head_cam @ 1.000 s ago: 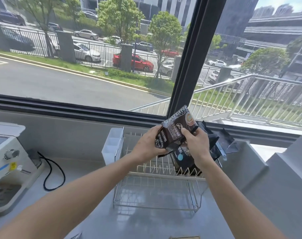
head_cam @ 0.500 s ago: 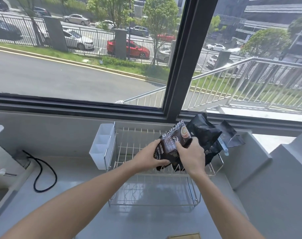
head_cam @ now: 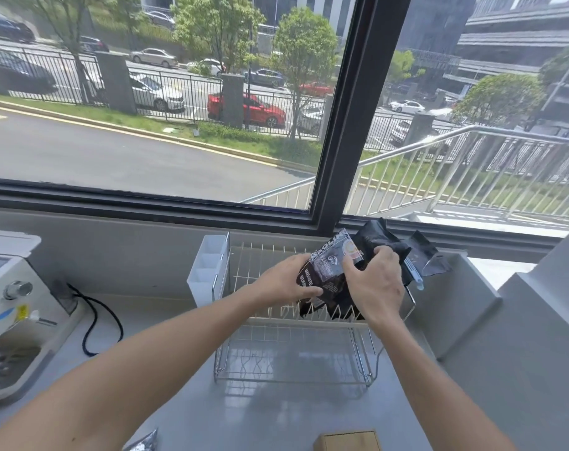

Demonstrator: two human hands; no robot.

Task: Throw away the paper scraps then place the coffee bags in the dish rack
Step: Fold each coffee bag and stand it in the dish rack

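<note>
Over dish rack (head_cam: 263, 255), two-handed coffee bag (head_cam: 330, 265)

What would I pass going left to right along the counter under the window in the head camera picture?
White machine → black cord → white compartment holder → left hand → printed coffee bag → right hand → black bags at the dish rack's right end.

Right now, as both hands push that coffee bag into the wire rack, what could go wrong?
The coffee bag in the left hand and right hand could snag on the dish rack prongs. Pushing it in might nudge the black bags already leaning at the rack's right end, tipping them over the edge.
</note>
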